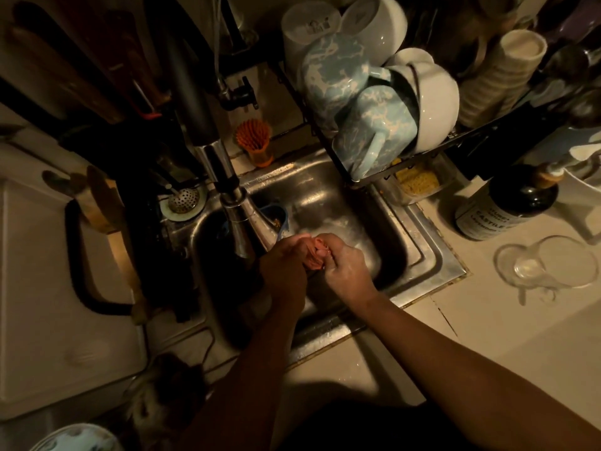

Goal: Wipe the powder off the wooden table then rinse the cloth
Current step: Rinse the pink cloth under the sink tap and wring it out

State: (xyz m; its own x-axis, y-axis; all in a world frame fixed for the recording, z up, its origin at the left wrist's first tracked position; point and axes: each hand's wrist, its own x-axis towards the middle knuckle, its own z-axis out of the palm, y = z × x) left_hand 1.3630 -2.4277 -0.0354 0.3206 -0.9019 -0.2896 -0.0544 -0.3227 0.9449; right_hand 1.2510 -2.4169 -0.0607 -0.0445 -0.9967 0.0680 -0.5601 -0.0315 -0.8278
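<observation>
At the far left a black handle (76, 255) curves over a pale surface; just right of it a perforated metal strainer (182, 200) sits at the sink's back corner; the chrome faucet (242, 219) leans forward over the basin, with an orange cup (257, 144) of bristles behind it; the steel sink (318, 193) is wet and dimly lit; over the basin, just below the faucet's spout, the left hand (281, 268) curls its fingers round one end of the pink cloth (312, 255); the cloth is bunched and squeezed between both hands; the right hand (344, 266) grips the other end, its fingers closed tight on the fabric; behind and to the right a black wire dish rack (481, 127) holds blue marbled mugs (374, 131) and white bowls (435, 102); under the rack's front edge lies a yellow sponge (418, 182); farther right a dark labelled bottle (510, 203) stands on the pale counter (487, 320); near it a clear glass mug (546, 265) rests on the counter.
</observation>
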